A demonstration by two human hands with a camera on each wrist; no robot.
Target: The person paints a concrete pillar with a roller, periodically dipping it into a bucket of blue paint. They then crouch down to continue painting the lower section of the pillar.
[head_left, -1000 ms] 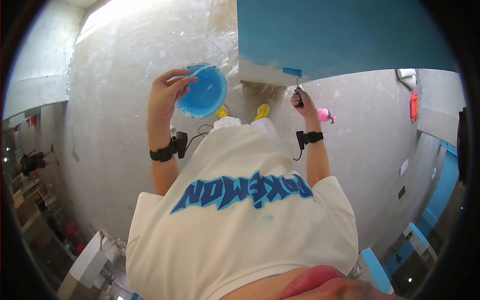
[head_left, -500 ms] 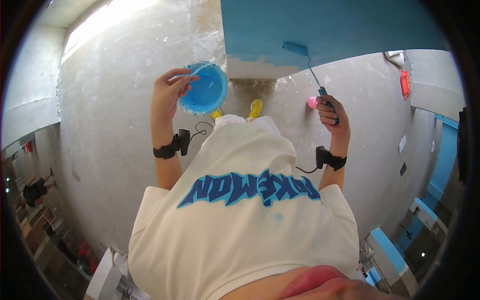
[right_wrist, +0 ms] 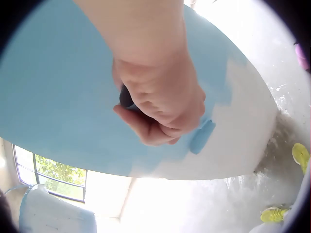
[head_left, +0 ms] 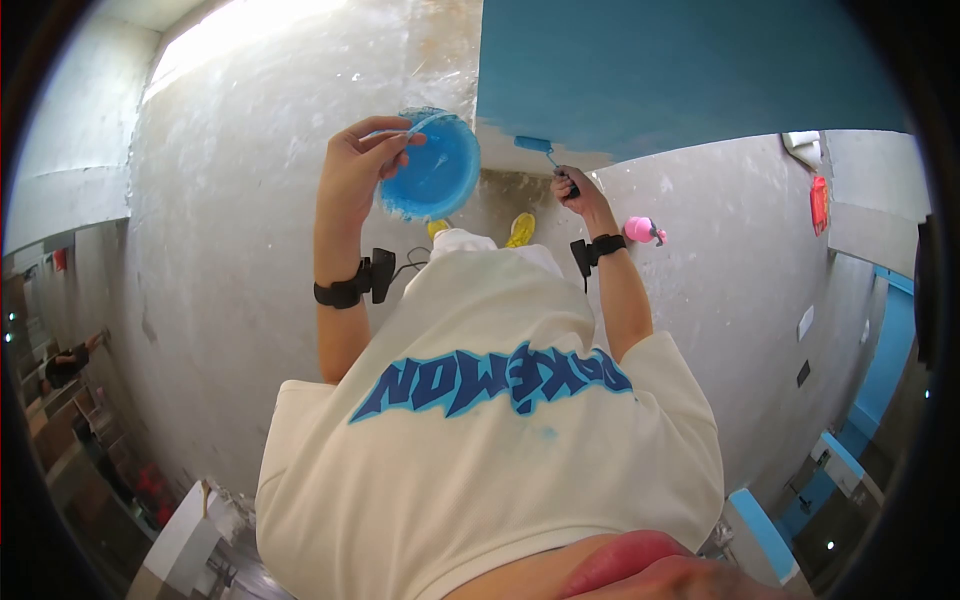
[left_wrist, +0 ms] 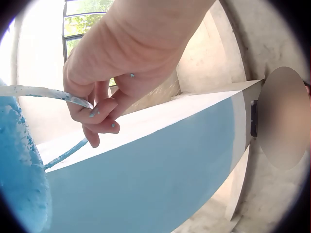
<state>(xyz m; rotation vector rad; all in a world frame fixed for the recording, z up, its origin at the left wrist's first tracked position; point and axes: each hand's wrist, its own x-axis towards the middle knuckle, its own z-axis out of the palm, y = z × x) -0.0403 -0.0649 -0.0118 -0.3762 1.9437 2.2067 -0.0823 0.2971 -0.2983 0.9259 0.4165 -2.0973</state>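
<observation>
My left hand (head_left: 365, 165) curls its fingers round the thin, paint-smeared handle (left_wrist: 43, 91) of a blue paint bucket (head_left: 432, 195). The bucket hangs from it, with blue paint inside. A paint roller (head_left: 534, 144) is in my right hand (head_left: 578, 190), which grips its dark handle (right_wrist: 126, 97). In the right wrist view the roller's blue sleeve (right_wrist: 202, 137) lies over the ragged border between blue paint and the pale strip low on the wall (head_left: 690, 80). Blue specks mark my left fingertips.
My yellow shoes (head_left: 520, 230) stand on the grey floor (head_left: 240, 200) near the wall's foot. A pink bottle (head_left: 640, 229) stands to the right of them. Farther right lies a red package (head_left: 820, 205). Another person (head_left: 68, 364) is at the far left.
The roller went up onto the blue part of the wall half a second ago, then came back down and left to the pale strip. My left hand still holds the bucket.
</observation>
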